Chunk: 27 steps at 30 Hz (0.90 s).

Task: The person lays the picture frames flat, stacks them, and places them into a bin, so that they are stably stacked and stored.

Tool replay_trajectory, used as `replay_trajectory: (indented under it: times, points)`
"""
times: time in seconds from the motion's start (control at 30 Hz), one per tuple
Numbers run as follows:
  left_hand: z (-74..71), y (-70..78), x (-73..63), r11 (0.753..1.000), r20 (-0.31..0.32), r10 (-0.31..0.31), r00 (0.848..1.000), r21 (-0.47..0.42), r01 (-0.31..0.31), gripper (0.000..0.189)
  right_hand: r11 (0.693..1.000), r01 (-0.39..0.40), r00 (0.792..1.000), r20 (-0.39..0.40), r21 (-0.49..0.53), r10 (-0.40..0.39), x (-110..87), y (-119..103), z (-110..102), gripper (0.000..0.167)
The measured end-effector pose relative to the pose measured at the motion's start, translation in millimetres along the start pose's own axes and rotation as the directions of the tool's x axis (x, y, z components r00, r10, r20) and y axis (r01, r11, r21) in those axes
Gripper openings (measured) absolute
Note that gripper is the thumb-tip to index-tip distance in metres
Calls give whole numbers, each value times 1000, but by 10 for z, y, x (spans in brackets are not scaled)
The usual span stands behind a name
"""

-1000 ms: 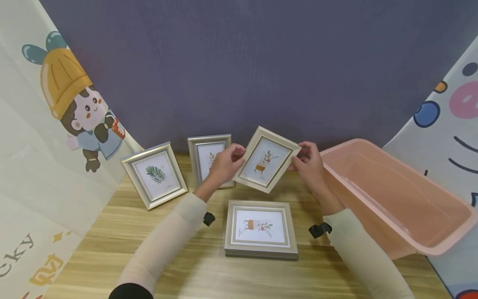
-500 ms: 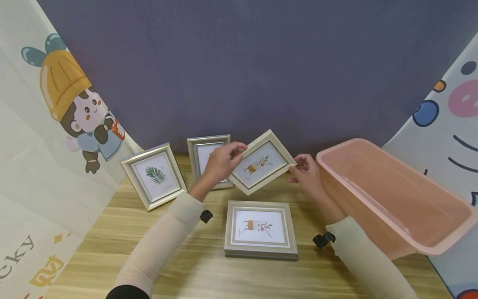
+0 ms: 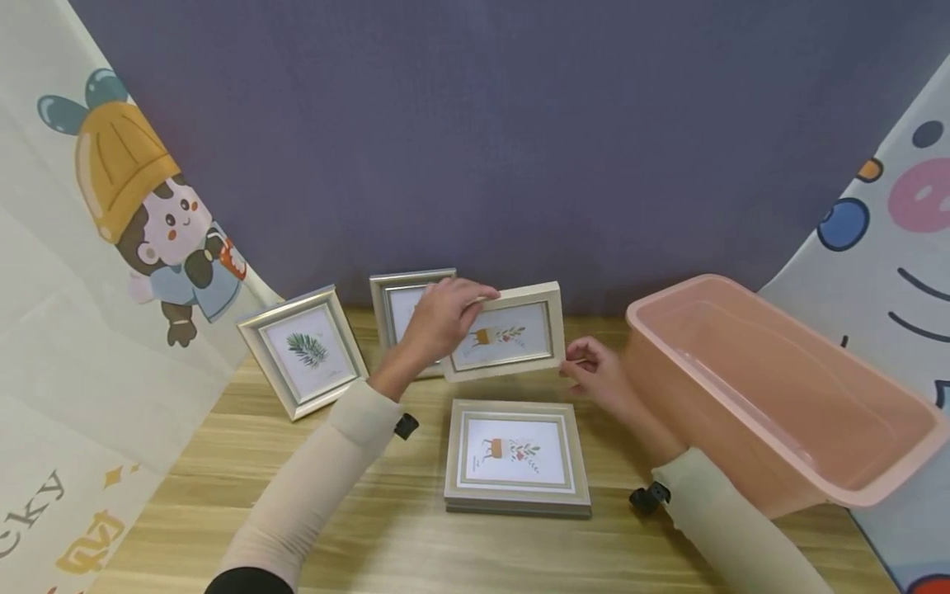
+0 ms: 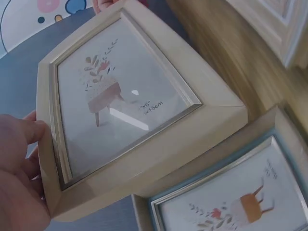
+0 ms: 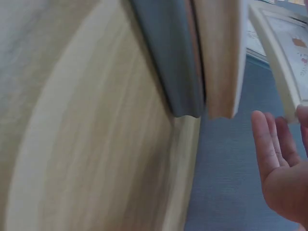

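A cream picture frame (image 3: 512, 330) with a potted-flower print is held sideways above the table. My left hand (image 3: 441, 322) grips its upper left side, the thumb on the front edge in the left wrist view. At its lower right corner, my right hand (image 3: 603, 379) pinches the frame, other fingers spread below in the right wrist view. Behind my left hand stands another picture frame (image 3: 397, 305), partly covered. To the left a silver-gold picture frame (image 3: 308, 351) with a green leaf print stands tilted. Nearer me lies a stack of picture frames (image 3: 515, 450), the top one face up.
A pink plastic bin (image 3: 708, 375) stands at the right of the wooden table (image 3: 393, 516). The dark blue-grey wall (image 3: 475, 148) rises right behind the standing frames. Cartoon-printed panels (image 3: 185, 247) close off both sides.
The cream frame has been turned from a slanted upright position to lying sideways, its right end lower. My right hand has moved down with that corner, while the left stays near the top edge.
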<state>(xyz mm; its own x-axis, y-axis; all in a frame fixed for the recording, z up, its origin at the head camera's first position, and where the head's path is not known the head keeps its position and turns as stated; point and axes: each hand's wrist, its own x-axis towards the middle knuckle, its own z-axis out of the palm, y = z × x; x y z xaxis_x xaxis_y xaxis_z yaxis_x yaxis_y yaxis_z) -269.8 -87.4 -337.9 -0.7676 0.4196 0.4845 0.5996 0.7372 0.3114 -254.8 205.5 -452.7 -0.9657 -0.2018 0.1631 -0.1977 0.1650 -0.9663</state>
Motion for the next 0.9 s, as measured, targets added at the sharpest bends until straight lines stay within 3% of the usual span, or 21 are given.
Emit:
replay_trajectory:
  times: [0.2, 0.43, 0.7, 0.9]
  points:
    - [-38, 29, 3, 996, 35, 36, 999, 80, -38, 25, 998, 4, 998, 58, -55, -1, -31, 53, 37, 24]
    - [-50, 48, -5, 989, 87, 41, 995, 136, -53, 27, 995, -21, 999, 38, -94, 24, -30, 52, 49, 26]
    - [-54, 68, -1, 986, 123, 19, 992, 162, -39, 28, 985, 112, 993, -17, -134, -115, 32, -44, 54, 25]
    - [-21, 68, 4, 983, 134, 26, 991, 177, -50, 28, 981, 189, 981, -32, -51, -190, 69, -180, 66, 47]
